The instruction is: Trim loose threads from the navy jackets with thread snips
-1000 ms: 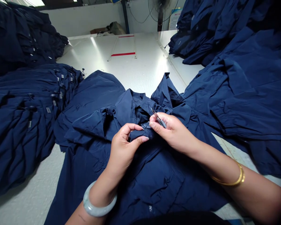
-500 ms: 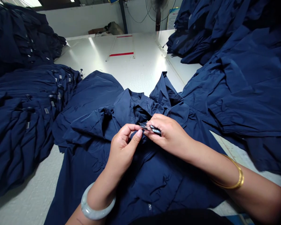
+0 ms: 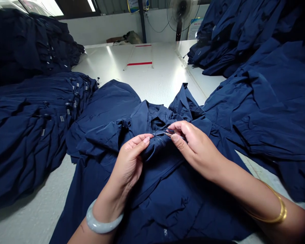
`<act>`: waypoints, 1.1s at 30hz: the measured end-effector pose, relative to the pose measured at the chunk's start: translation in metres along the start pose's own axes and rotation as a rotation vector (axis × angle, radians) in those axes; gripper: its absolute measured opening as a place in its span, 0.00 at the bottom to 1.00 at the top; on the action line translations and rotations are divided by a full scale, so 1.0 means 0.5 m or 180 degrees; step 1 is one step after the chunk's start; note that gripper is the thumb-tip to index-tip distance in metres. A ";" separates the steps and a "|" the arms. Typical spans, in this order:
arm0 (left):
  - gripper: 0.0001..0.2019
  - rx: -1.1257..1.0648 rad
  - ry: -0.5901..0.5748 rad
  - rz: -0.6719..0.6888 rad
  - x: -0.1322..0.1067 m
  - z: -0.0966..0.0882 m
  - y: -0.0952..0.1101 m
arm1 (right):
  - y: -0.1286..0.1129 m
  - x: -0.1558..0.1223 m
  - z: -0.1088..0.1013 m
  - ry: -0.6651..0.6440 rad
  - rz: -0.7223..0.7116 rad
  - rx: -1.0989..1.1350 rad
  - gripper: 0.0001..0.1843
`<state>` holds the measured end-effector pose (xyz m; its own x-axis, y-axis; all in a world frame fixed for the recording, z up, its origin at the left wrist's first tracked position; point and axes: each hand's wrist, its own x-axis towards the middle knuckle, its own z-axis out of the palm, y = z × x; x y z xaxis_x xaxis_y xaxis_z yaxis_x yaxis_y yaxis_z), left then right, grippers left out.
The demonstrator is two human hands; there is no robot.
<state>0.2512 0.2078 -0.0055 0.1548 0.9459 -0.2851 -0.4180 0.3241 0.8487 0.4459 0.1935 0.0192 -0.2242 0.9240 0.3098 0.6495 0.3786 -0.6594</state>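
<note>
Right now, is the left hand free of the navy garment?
No, the left hand pinches the navy garment between its fingers, in front of the person.

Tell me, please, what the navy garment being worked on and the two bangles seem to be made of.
Navy garment: probably thin woven synthetic, faintly sheened, judging by its crisp creases.
Left wrist's bangle: perhaps polished jade or glass, being pale, thick and glossy.
Right wrist's bangle: apparently gold-coloured metal, by its bright yellow shine.
</note>
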 end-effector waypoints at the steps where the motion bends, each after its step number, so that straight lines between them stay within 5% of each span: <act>1: 0.08 -0.0016 -0.0007 0.0022 -0.001 0.001 0.001 | -0.005 -0.005 0.001 -0.0056 0.0013 -0.0151 0.12; 11: 0.13 0.0177 -0.0163 0.0158 -0.015 0.007 -0.001 | -0.016 -0.018 0.006 -0.0087 -0.0279 -0.0932 0.16; 33: 0.13 0.0192 -0.0046 0.0217 -0.007 0.006 -0.008 | -0.015 -0.017 0.016 -0.0050 -0.0335 -0.0843 0.13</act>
<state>0.2550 0.2033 -0.0068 0.1408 0.9653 -0.2197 -0.3733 0.2574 0.8913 0.4371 0.1832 0.0163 -0.3103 0.8819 0.3550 0.7888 0.4473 -0.4216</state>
